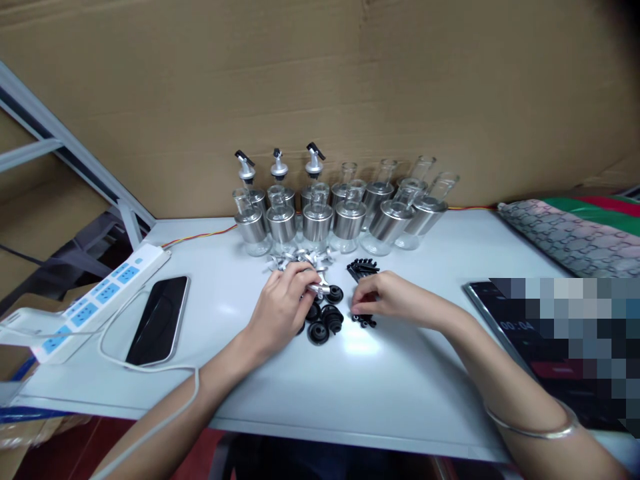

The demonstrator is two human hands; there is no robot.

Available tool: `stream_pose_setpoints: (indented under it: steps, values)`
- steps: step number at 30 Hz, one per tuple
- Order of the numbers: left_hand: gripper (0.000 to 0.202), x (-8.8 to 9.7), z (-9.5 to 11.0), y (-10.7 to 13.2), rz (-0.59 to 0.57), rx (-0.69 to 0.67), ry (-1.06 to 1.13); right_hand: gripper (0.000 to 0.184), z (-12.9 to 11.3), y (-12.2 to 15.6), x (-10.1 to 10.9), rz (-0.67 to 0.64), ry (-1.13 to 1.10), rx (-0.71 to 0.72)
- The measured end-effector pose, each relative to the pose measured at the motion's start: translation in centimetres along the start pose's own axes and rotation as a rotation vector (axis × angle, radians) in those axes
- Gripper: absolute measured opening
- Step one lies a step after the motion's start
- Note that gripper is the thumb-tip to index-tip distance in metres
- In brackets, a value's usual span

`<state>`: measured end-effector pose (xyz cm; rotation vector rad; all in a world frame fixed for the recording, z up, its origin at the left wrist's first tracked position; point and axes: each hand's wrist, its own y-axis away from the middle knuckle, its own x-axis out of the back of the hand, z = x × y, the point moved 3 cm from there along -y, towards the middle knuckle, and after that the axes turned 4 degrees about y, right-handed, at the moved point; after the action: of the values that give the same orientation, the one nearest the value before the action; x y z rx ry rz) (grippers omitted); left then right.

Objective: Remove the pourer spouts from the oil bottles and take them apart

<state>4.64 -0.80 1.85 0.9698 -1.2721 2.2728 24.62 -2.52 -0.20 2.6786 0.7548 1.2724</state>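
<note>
My left hand [284,303] is closed on a silver pourer spout [320,289], held just above the table. Below and beside it lie several black ribbed stoppers [319,332]. Behind that hand is a pile of silver spout pieces [305,256]. My right hand [376,295] is pinched over a group of small black tube-like parts [365,321]; anything between its fingertips is hidden. Just beyond it, black levers [362,267] lie in a row.
Glass bottles with steel sleeves [317,223] stand in two rows at the back; three rear ones carry pourers [279,163]. On the left lie a phone [159,320], a power strip [100,303] and a white cable. A dark-screened device [515,327] lies at right.
</note>
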Motion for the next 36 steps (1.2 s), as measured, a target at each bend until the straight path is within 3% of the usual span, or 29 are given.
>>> stream_pose_setpoints:
  steps: [15,25,31,36]
  values:
    - [0.02,0.0,0.0,0.0,-0.009,-0.004,0.004,0.023,0.1,0.3,0.4,0.032,0.029,-0.071]
    - [0.018,-0.1,-0.1,0.0,-0.007,-0.001,0.006,0.035,0.2,0.5,0.7,0.022,0.117,-0.052]
    - [0.018,0.0,-0.1,0.0,-0.001,-0.008,0.016,0.057,1.5,1.3,1.1,-0.031,0.105,-0.103]
    - [0.019,-0.1,-0.2,0.0,0.001,-0.013,0.015,0.054,2.1,1.3,1.0,0.001,0.134,-0.163]
